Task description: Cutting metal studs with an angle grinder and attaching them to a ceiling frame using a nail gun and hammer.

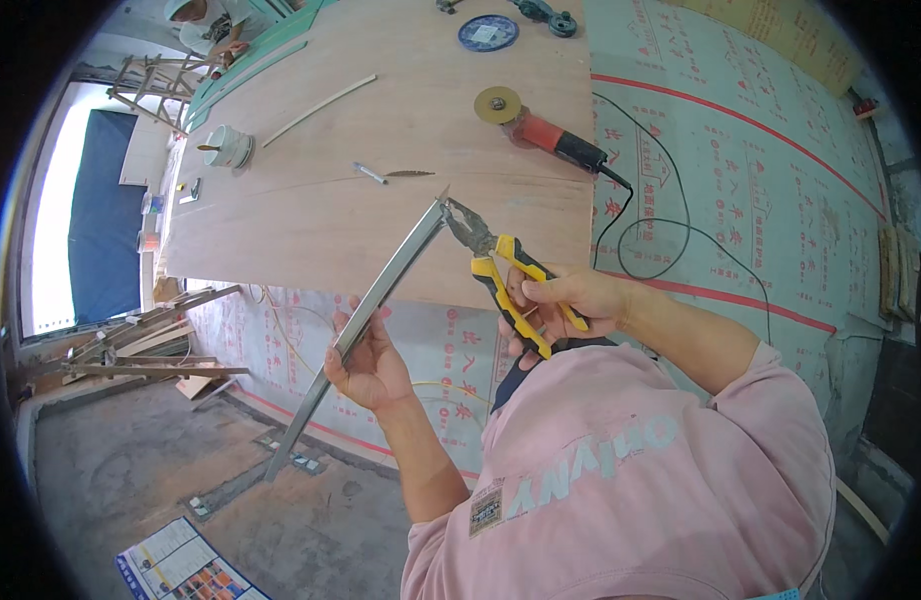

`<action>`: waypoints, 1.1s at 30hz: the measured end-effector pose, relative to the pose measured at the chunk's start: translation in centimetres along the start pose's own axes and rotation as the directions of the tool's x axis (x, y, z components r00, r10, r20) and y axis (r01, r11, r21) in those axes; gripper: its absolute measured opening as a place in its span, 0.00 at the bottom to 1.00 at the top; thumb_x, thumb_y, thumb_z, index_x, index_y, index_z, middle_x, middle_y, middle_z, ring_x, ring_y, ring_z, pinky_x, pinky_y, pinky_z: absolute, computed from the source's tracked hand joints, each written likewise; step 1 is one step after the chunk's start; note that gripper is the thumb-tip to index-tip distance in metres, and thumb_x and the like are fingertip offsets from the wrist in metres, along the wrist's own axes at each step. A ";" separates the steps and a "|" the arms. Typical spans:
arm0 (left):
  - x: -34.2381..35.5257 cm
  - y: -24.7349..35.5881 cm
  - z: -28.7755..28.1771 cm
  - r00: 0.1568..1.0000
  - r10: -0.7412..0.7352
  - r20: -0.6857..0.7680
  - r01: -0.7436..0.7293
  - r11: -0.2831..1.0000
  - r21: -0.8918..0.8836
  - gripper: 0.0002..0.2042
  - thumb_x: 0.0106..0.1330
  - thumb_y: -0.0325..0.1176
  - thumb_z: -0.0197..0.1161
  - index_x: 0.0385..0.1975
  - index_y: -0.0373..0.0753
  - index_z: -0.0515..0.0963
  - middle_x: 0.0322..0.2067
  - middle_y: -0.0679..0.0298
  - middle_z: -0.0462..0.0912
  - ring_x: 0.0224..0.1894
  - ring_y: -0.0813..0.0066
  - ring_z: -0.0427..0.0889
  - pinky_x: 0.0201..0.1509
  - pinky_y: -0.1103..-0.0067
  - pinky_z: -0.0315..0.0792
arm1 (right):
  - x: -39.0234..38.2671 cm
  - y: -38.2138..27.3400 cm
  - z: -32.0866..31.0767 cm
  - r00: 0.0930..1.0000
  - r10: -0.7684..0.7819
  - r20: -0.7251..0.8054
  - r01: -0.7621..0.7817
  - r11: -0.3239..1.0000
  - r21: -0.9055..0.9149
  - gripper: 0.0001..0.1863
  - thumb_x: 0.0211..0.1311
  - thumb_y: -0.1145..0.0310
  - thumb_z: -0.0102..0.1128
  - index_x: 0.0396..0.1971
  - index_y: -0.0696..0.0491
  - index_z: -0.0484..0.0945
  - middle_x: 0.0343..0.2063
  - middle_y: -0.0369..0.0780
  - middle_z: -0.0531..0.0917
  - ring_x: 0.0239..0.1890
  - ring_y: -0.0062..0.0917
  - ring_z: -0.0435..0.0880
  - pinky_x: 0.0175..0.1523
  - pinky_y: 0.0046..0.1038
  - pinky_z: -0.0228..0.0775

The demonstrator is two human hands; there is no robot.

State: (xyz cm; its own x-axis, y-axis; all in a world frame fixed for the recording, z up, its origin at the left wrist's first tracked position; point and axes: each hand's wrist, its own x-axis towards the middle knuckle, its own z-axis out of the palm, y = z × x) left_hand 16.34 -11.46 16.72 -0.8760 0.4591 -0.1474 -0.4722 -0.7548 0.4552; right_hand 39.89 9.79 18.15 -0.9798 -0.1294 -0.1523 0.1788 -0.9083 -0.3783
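Note:
My left hand [366, 360] is closed round the middle of a long grey metal channel strip [381, 285], which slants from lower left to upper right. In my right hand [571, 300] is a pair of combination pliers [471, 230] with yellow and black handles, spread apart. The plier jaws meet the strip's upper end, where a small pointed piece of metal sticks up. Whether the jaws bite on it I cannot tell. Both hands are in front of the near edge of a wooden board table [291, 220].
On the table lie an angle grinder [541, 135] with its black cord [671, 160] trailing right, a pen [371, 173], a thin wooden strip [321, 108], a white tub [228, 147] and a blue round lid [488, 33]. Another person [211, 25] works at the far left. Scrap wood [151, 345] is piled left.

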 end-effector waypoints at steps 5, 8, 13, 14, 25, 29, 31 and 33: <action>0.0 0.0 -0.2 1.000 -0.006 -0.006 0.006 1.000 0.007 0.11 0.59 0.35 0.68 0.33 0.31 0.83 0.50 0.50 0.84 0.64 0.41 0.73 0.72 0.50 0.65 | -0.2 0.0 0.3 1.000 -0.011 0.011 0.011 1.000 -0.022 0.13 0.79 0.56 0.45 0.40 0.50 0.64 0.44 0.49 0.79 0.46 0.39 0.85 0.51 0.48 0.82; 0.0 0.0 -0.2 1.000 -0.009 0.005 0.009 1.000 0.011 0.11 0.59 0.35 0.68 0.33 0.32 0.83 0.49 0.51 0.84 0.63 0.42 0.74 0.71 0.51 0.66 | -0.4 0.1 -0.1 0.999 -0.006 -0.039 0.005 1.000 -0.023 0.12 0.79 0.56 0.45 0.39 0.49 0.64 0.41 0.48 0.79 0.40 0.36 0.85 0.45 0.43 0.82; 0.2 -0.1 -0.8 0.999 -0.019 0.031 0.019 1.000 0.012 0.11 0.59 0.35 0.68 0.33 0.32 0.82 0.48 0.53 0.83 0.62 0.42 0.74 0.71 0.49 0.66 | -1.0 0.4 -0.8 0.995 0.033 -0.098 -0.032 0.999 0.010 0.11 0.79 0.56 0.43 0.39 0.47 0.63 0.36 0.46 0.79 0.33 0.30 0.82 0.34 0.35 0.77; 0.2 -0.1 -0.9 0.998 -0.033 0.058 0.033 0.999 0.000 0.11 0.59 0.35 0.68 0.33 0.32 0.82 0.47 0.53 0.83 0.62 0.42 0.74 0.71 0.49 0.66 | -1.2 0.4 -1.0 0.991 0.048 -0.124 -0.055 0.997 -0.053 0.11 0.79 0.56 0.43 0.40 0.47 0.63 0.36 0.46 0.79 0.33 0.31 0.82 0.34 0.35 0.76; 0.1 -0.9 -1.0 0.995 -0.063 0.080 0.061 0.998 0.025 0.10 0.59 0.36 0.68 0.32 0.35 0.81 0.45 0.55 0.82 0.61 0.42 0.75 0.69 0.49 0.69 | -1.3 -0.9 -1.5 0.994 0.110 -0.026 -0.111 0.994 -0.019 0.16 0.78 0.53 0.46 0.45 0.51 0.67 0.39 0.42 0.81 0.37 0.30 0.85 0.45 0.38 0.84; 0.0 -1.1 -1.0 0.998 -0.053 0.032 0.052 0.998 0.020 0.10 0.58 0.36 0.70 0.31 0.36 0.80 0.44 0.55 0.82 0.60 0.42 0.76 0.70 0.50 0.68 | -1.5 -0.7 -1.6 0.991 0.113 -0.077 -0.114 0.993 -0.008 0.16 0.78 0.52 0.47 0.45 0.51 0.67 0.36 0.41 0.79 0.32 0.28 0.82 0.35 0.33 0.79; 0.2 -1.1 -1.2 0.999 -0.049 0.008 0.048 0.999 0.013 0.10 0.58 0.36 0.70 0.30 0.36 0.80 0.44 0.55 0.82 0.60 0.42 0.76 0.70 0.51 0.68 | -1.6 -0.5 -1.7 0.989 0.132 -0.071 -0.128 0.990 0.058 0.16 0.78 0.52 0.48 0.45 0.51 0.67 0.34 0.41 0.78 0.30 0.27 0.80 0.31 0.31 0.77; 0.7 -0.6 -1.7 0.997 -0.077 -0.023 0.076 0.997 -0.019 0.11 0.58 0.36 0.71 0.31 0.35 0.80 0.43 0.55 0.82 0.60 0.42 0.76 0.71 0.51 0.66 | -1.8 -0.4 -1.6 0.988 0.086 -0.130 -0.110 0.976 -0.189 0.16 0.77 0.52 0.49 0.44 0.51 0.67 0.31 0.39 0.77 0.27 0.25 0.76 0.28 0.29 0.72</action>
State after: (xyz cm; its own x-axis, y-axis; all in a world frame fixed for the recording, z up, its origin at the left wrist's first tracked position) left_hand 15.90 -11.46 14.84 -0.8394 0.5045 -0.2022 -0.5393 -0.7266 0.4257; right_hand 41.72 11.04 17.13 -0.9408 -0.1547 -0.3016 0.2992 -0.7969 -0.5247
